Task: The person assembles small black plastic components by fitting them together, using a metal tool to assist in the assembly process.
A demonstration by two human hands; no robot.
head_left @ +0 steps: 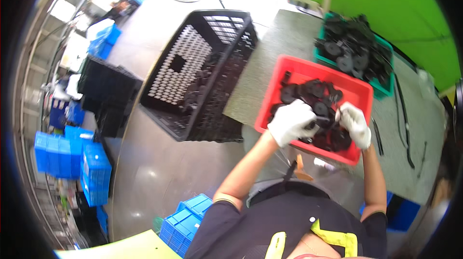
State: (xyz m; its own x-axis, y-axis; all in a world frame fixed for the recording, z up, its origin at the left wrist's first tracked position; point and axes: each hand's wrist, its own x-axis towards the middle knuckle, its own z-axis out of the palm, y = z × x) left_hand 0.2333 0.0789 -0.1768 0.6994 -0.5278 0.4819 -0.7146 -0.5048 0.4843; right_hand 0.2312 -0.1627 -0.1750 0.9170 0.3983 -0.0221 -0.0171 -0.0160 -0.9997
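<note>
Both my hands wear white gloves and are over a red tray [322, 69] on the grey-green table [274, 37]. A heap of black plastic parts [316, 90], some of them round, lies in the tray. My left hand [292, 123] is closed around a black part [310, 126] above the tray's near left side. To its right, my right hand [354, 125] has its fingers pinched together by the tray's right wall; what they hold, if anything, is too small to make out.
A green bin [384, 47] heaped with black parts stands behind the red tray. Left of the table is a large black crate [178, 61] with black parts inside. A black strip [404, 119] lies on the table's right. Blue crates [185, 225] stand on the floor.
</note>
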